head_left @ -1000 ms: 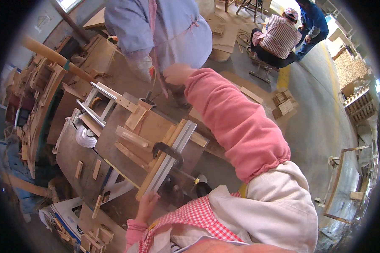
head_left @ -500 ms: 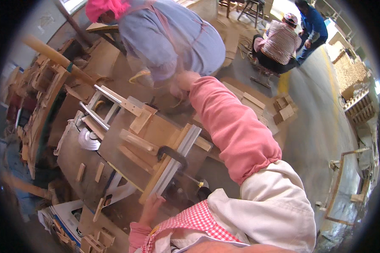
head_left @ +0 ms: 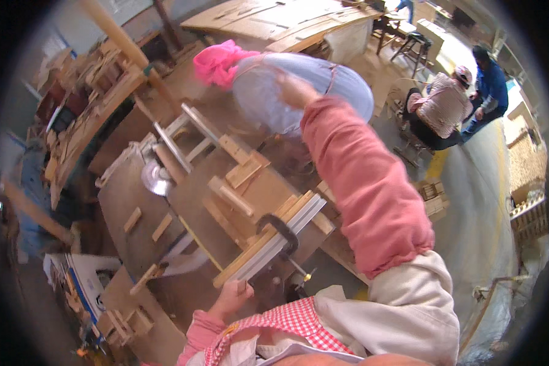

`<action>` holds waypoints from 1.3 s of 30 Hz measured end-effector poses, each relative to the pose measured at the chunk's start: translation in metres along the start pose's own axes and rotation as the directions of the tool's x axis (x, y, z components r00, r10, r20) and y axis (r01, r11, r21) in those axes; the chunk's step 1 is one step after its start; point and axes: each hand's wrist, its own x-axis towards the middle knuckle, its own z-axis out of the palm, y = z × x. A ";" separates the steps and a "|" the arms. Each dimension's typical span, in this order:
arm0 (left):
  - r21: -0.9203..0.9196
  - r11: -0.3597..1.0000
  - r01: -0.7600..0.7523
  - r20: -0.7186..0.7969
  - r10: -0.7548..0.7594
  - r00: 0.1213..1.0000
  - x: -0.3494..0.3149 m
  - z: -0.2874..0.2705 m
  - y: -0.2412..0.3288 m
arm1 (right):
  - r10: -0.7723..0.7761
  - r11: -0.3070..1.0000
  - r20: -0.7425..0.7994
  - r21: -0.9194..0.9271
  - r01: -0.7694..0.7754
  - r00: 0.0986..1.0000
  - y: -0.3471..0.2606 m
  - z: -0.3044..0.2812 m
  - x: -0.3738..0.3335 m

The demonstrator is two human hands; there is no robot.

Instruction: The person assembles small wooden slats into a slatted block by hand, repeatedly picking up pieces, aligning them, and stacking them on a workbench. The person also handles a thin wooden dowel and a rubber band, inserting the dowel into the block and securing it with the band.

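Observation:
My left hand (head_left: 233,297) is closed against the near end of a metal-faced wooden fence (head_left: 268,239); what its fingers hold, if anything, is hidden. Stretched far forward, my right hand (head_left: 296,90) is over the back of a person in a blue-grey top (head_left: 338,76) bent down beyond the saw; motion smears its fingers. Between us stands a table saw (head_left: 128,204) with a round blade (head_left: 157,177). A black clamp (head_left: 280,229) is fixed across the fence. On the board beside it, a short wood strip (head_left: 230,195) lies near stacked blocks (head_left: 247,171).
Two loose wood strips (head_left: 161,227) lie on the saw top. Stacked offcuts (head_left: 97,91) fill a bench at the left. Two other people (head_left: 442,104) are together at the far right, past a stool (head_left: 413,52). Wood blocks (head_left: 432,196) sit right of my arm.
The view has shifted, so the saw appears farther right and lower. The person in front bends lower. My right hand has moved from near that person's arm to over their back.

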 end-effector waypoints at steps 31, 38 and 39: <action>-0.023 1.000 -0.009 -0.039 0.008 0.999 0.003 0.001 0.010 | 0.087 0.734 -0.153 0.678 0.040 0.984 0.005 0.026 -0.072; -0.030 1.000 -0.009 -0.052 0.007 0.999 0.001 0.005 -0.004 | 0.078 0.766 -0.316 0.626 0.146 0.945 0.013 0.023 -0.064; -0.031 0.999 -0.016 -0.055 0.014 0.998 0.001 0.006 -0.005 | 0.059 0.780 -0.345 0.602 0.172 0.937 0.014 0.020 -0.060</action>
